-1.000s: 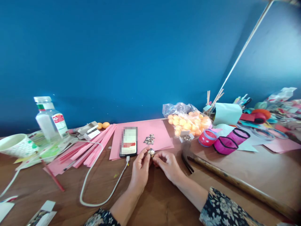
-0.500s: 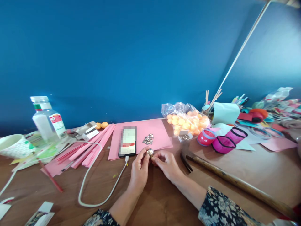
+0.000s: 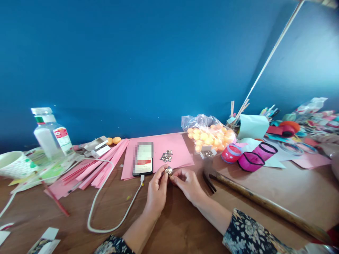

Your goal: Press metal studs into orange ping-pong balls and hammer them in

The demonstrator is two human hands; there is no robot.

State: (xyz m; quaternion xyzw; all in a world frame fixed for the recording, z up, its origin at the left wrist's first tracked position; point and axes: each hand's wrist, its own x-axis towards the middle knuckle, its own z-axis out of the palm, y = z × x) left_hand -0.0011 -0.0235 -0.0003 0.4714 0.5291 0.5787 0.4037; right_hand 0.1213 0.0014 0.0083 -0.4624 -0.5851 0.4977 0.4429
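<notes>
My left hand [image 3: 156,188] is closed, its thumb and fingers pinching a small ball [image 3: 168,171] that looks studded with shiny metal thumbtacks. My right hand [image 3: 188,185] is closed too, thumb and forefinger pressed together at the ball's right side; anything tiny between those tips is hidden. Just beyond the fingers, a loose pile of metal thumbtacks [image 3: 166,155] lies on pink paper [image 3: 176,144]. Left of the pile rests a phone [image 3: 143,158], plugged into a white cable [image 3: 91,211].
A hammer [image 3: 265,203] lies right of my hands. Behind it are a clear bag of orange balls [image 3: 209,135], a small open box of tacks [image 3: 208,153] and pink mesh cups [image 3: 251,162]. Pink paper strips [image 3: 103,165] and a bottle [image 3: 51,135] are at left.
Both hands keep nearly the same pose around the ball. The whole view has shifted very slightly; no object has visibly moved on the table.
</notes>
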